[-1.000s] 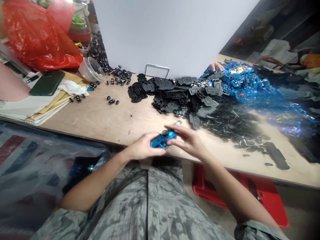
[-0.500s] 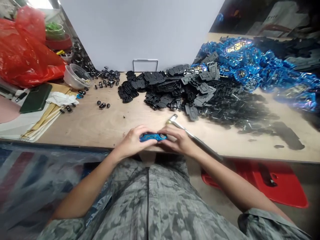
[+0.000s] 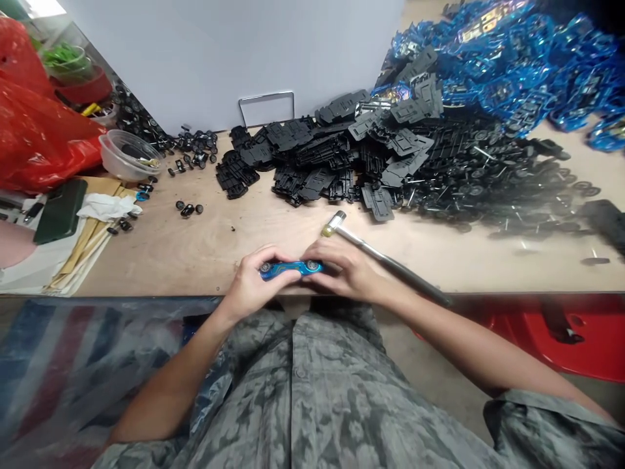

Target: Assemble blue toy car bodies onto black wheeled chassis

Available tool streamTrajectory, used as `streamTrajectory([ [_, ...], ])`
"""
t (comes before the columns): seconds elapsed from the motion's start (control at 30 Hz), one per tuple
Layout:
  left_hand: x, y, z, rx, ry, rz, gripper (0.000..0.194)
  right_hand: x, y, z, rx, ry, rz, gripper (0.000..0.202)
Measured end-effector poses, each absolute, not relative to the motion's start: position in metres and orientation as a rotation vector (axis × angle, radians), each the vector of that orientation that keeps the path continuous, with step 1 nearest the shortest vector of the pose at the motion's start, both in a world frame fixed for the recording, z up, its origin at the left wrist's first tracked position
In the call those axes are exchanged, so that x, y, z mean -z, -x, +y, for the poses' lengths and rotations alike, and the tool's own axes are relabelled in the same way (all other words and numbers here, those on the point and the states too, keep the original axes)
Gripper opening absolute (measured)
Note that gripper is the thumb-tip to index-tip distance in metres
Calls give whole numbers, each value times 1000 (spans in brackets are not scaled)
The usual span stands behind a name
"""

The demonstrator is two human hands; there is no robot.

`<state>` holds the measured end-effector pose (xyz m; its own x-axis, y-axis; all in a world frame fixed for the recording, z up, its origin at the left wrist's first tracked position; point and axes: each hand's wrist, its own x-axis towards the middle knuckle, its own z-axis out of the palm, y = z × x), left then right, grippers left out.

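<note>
A small blue toy car (image 3: pixel 289 268) is held on its side at the table's front edge, with two wheels showing. My left hand (image 3: pixel 258 280) grips its left end between thumb and fingers. Around the right end are the closed fingers of my right hand (image 3: pixel 342 268). The car's far face is hidden. Just beyond my right hand lies a hammer (image 3: pixel 375 251) with a silver head and dark handle. Black chassis plates (image 3: pixel 312 156) are heaped behind the hands.
Wheel axles (image 3: pixel 469 182) and blue car shells (image 3: pixel 517 65) are piled at right. On the left are small wheeled parts (image 3: pixel 189 209), a clear tub (image 3: pixel 129 155), a dark phone (image 3: pixel 61 212) and a red bag (image 3: pixel 39 124). A grey-white panel (image 3: pixel 234 52) stands behind.
The view has shifted and turned, so the table's things sit differently in it. More of the car's left wheel now shows beside my left fingers. Both hands keep hold of the car.
</note>
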<state>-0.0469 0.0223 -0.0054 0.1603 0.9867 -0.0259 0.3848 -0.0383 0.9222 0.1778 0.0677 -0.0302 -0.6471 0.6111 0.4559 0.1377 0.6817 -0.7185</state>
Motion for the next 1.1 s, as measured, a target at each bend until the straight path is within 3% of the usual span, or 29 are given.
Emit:
streamTrajectory([
  [0.37, 8, 42, 22, -930, -1566, 1357, 13, 33, -170, 63, -840, 524, -2095, 16],
  [0.87, 22, 48, 9, -1118, -1345, 1275, 24, 30, -171, 63, -855, 588, -2164, 17],
  [1.0, 15, 59, 18, -1036, -1290, 1200, 31, 27, -171, 57, -638, 527, -2204, 18],
  [1.1, 4, 71, 35, -839, -1165, 1062, 50, 17, -175, 54, -152, 332, -2334, 21],
])
